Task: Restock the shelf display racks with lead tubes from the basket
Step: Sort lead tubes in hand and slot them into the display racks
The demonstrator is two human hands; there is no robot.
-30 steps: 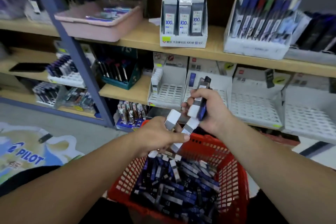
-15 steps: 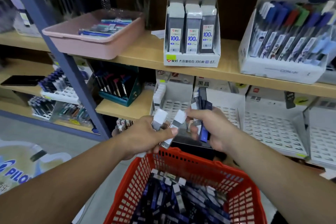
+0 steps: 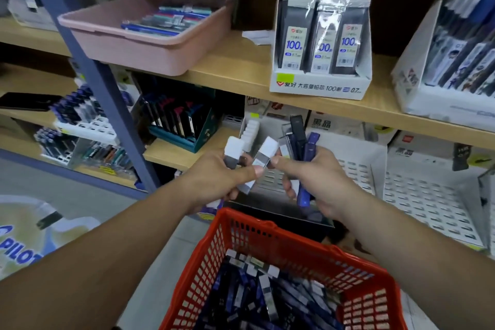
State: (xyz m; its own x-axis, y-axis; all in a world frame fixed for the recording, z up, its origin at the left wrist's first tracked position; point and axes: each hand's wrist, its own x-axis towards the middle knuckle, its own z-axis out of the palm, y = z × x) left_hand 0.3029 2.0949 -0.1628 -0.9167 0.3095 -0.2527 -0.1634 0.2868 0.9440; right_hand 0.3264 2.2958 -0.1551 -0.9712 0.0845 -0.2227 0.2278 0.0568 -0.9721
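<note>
Your left hand [image 3: 222, 182] is out past the far rim of the red basket [image 3: 267, 232]. Its fingers are curled around two white-capped tubes [image 3: 233, 151] that stick up and fan apart a bit. Your thumb is pressed on the right-hand one of the pair.

Your right hand [image 3: 321, 185] is just beside it, gripping a small bunch of dark tubes [image 3: 299, 139]. They're black and blue and stand mostly upright out of the fist. The right thumb tip sits right next to that same white-capped tube. Whether it's actually touching, I can't tell, it's kinda blurry there.

The rest of the lead tubes [image 3: 257, 292] lie in a loose heap in the basket, near you and low in the view. They're mostly dark blue, with a few white-ended ones on top.

Behind your hands, on the lower shelf, there's a white display rack [image 3: 269, 182] with a short row of white tubes [image 3: 250, 131] along its left side. Further right sits another perforated rack [image 3: 428, 195].

Up on the wooden shelf [image 3: 235, 67] you've got a pink tray [image 3: 128, 45] of pens on the left. A box of 100-count lead packs [image 3: 321, 45] is in the middle and a white pen display [image 3: 455, 61] is far right. There's a blue upright post [image 3: 88, 67] on the left, with a PILOT floor sticker [image 3: 18, 249] down by it.
</note>
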